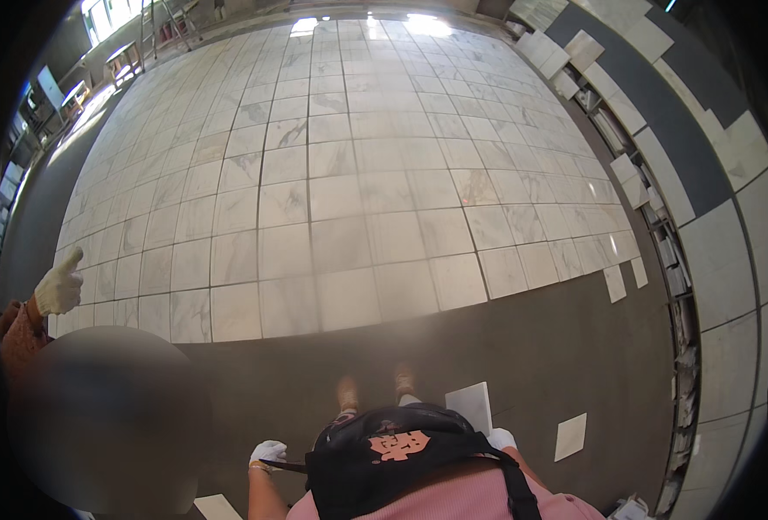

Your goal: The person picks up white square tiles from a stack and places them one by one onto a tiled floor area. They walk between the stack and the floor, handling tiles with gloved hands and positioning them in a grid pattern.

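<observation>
At my right side, my right hand [502, 438], in a white glove, grips a pale square tile [469, 406] by its near edge. The bag at my waist partly hides its fingers. My left hand [269, 451], also white-gloved, hangs left of the black waist bag [384, 451], close to a black strap. Its fingers are too small and indistinct to read. Ahead of my feet lies a wide field of marble-look tiles [340, 243] in rows, with grey veins and dark joints.
To my left stands a co-worker, whose gloved hand [61, 284] has one digit raised over the tiles. Loose tiles lie on the dark floor [297, 390], one tile [571, 436] to my right. Stacked tiles [635, 182] line the right side. A ladder [160, 30] stands far left.
</observation>
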